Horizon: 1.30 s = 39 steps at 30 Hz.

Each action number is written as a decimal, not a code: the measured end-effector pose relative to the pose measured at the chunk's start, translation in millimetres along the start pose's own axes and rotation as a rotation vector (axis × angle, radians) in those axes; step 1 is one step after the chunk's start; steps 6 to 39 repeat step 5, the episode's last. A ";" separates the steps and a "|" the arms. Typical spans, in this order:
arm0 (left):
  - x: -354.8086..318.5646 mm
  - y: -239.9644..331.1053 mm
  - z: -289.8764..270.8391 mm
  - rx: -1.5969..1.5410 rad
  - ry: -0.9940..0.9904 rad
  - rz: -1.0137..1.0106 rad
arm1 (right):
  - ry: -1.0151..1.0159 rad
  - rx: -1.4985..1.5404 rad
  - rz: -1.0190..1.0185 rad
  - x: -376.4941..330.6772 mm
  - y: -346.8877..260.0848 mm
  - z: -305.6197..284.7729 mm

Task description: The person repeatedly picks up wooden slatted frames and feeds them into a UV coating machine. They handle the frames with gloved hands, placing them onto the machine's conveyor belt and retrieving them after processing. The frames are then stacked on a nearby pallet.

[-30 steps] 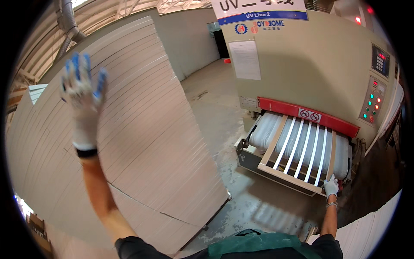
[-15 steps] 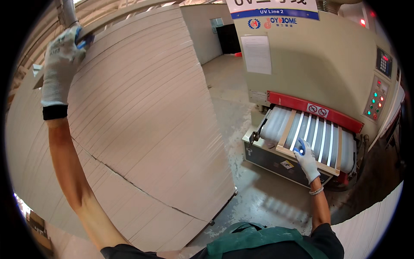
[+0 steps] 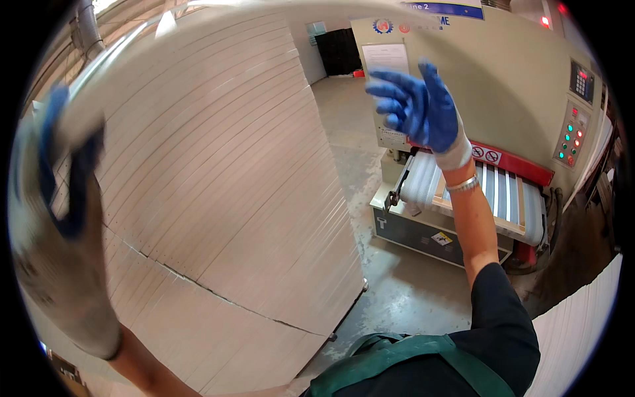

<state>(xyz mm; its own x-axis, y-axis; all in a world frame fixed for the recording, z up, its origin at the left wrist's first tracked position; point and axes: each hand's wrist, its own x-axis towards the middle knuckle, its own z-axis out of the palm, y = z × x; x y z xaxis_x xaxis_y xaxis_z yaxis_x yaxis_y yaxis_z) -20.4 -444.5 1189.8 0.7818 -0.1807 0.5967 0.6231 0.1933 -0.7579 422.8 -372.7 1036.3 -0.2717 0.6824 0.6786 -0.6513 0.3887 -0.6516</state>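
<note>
My left hand [image 3: 59,251], in a grey glove with blue fingertips, is raised close to the camera at the left. It is shut on the edge of a thin pale board [image 3: 165,26] that arcs edge-on across the top of the view. My right hand [image 3: 417,109], in a blue-palmed glove, is lifted high at centre right. Its fingers are spread and it holds nothing, just below the board's far part. Under both arms stands a large stack of pale boards [image 3: 218,198].
A beige machine [image 3: 509,73] stands at the right with a roller conveyor [image 3: 509,198], a red guard strip and a control panel [image 3: 572,139] with lit buttons. Another stack of white boards [image 3: 582,331] shows at the lower right. Concrete floor [image 3: 397,291] lies between stack and machine.
My right hand rose from the conveyor to head height. My left hand moved toward the camera, and the thin board's edge came up over the top of the view.
</note>
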 end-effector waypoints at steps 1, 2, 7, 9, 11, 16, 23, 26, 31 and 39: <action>-19.9 11.7 -9.7 0.018 -0.079 0.017 | -0.048 -0.004 -0.030 13.2 -5.7 16.0; -37.3 21.5 -22.7 0.028 -0.138 0.030 | -0.016 -0.163 -0.068 16.4 -14.1 29.2; -97.4 76.6 -13.0 -0.069 -0.208 0.013 | 0.105 -0.079 0.093 6.5 -25.3 30.3; -97.4 76.6 -13.0 -0.069 -0.208 0.013 | 0.105 -0.079 0.093 6.5 -25.3 30.3; -97.4 76.6 -13.0 -0.069 -0.208 0.013 | 0.105 -0.079 0.093 6.5 -25.3 30.3; -97.4 76.6 -13.0 -0.069 -0.208 0.013 | 0.105 -0.079 0.093 6.5 -25.3 30.3; -97.4 76.6 -13.0 -0.069 -0.208 0.013 | 0.105 -0.079 0.093 6.5 -25.3 30.3; -97.4 76.6 -13.0 -0.069 -0.208 0.013 | 0.105 -0.079 0.093 6.5 -25.3 30.3; -97.4 76.6 -13.0 -0.069 -0.208 0.013 | 0.105 -0.079 0.093 6.5 -25.3 30.3; -97.4 76.6 -13.0 -0.069 -0.208 0.013 | 0.105 -0.079 0.093 6.5 -25.3 30.3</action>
